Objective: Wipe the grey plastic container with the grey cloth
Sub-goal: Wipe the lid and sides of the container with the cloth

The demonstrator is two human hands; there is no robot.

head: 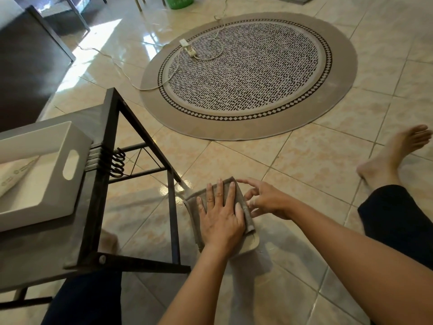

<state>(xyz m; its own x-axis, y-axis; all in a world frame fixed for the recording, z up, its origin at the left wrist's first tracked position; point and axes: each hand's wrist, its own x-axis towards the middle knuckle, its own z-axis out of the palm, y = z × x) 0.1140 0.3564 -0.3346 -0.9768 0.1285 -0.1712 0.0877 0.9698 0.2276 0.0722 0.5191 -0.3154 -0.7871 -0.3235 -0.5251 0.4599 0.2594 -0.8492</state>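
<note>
A grey cloth (243, 195) lies folded over a small pale grey plastic container (252, 242) on the floor tiles; only the container's rounded near corner shows below the cloth. My left hand (219, 214) lies flat on the cloth with fingers spread, pressing it down. My right hand (264, 200) is at the right edge of the cloth, its fingers curled against the side of the container and its index finger stretched toward the cloth's far corner. Most of the container is hidden by the cloth and my left hand.
A dark metal-framed low table (112, 127) stands at the left, carrying a pale tray (70, 141) with a handle slot. Beyond lies a round patterned rug (339, 90) with a white power strip (187, 46) and cord. My bare foot (396, 153) and dark-trousered legs are at the right and bottom.
</note>
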